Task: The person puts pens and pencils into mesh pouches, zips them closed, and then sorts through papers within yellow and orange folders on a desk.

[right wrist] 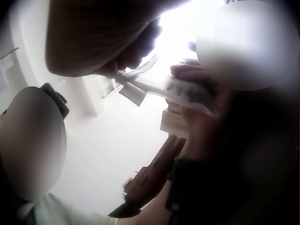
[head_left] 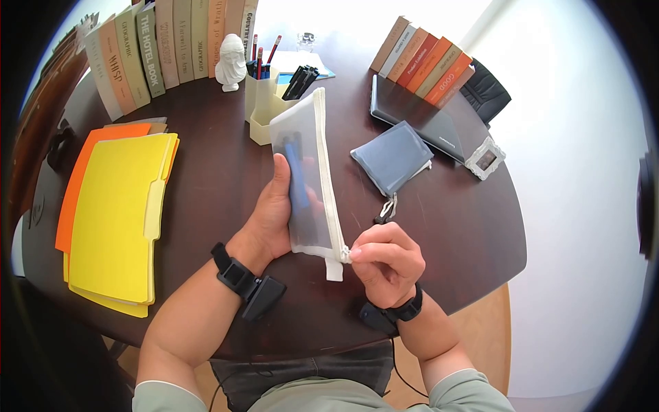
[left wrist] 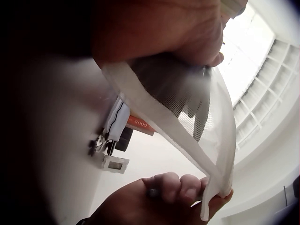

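Note:
A translucent white mesh zip pouch is held up above the desk in the head view. My left hand grips it from the left side, thumb on the near face and the other fingers behind. Through the mesh shows a long blue object. At the pouch's near end, my right hand pinches the zipper pull between thumb and forefinger, close to a white fabric tab. The left wrist view looks up along the pouch's white edge, with the right hand at its end.
Yellow folders lie on the dark desk at left. Behind stand a row of books, a white bust and a pen holder. To the right are a blue-grey pouch, a laptop and a small frame.

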Tool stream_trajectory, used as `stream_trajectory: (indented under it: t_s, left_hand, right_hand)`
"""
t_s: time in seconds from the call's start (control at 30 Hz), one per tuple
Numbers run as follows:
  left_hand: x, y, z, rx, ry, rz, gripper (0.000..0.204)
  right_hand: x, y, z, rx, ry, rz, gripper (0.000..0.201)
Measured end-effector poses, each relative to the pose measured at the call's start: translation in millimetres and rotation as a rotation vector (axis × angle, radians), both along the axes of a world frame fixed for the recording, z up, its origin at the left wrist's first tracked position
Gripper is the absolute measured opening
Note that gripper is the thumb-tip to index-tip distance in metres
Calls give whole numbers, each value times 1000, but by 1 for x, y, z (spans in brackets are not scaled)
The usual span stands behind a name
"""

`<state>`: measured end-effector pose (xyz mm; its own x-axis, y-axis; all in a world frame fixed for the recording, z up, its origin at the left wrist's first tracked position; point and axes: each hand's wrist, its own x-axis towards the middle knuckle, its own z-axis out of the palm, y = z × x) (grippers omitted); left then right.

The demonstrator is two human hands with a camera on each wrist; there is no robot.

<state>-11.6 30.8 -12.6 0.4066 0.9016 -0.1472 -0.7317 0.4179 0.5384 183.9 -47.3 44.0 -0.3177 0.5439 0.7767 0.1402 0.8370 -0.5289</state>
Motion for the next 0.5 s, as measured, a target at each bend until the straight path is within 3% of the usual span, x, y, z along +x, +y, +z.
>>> stream_trajectory:
  t_s: [0.23, 0.33, 0.5]
  left_hand:
    - [4, -13, 24, -19, 180, -26, 79]
    - [-2, -9, 12, 92, 145, -139, 73]
    - [0, -12, 18, 102, 178, -137, 70]
  right_hand:
    - [-5, -5, -7, 28, 17, 71, 10]
    - [-7, -6, -4, 81, 7, -39, 10]
    - [-9, -6, -6, 95, 24, -172, 14]
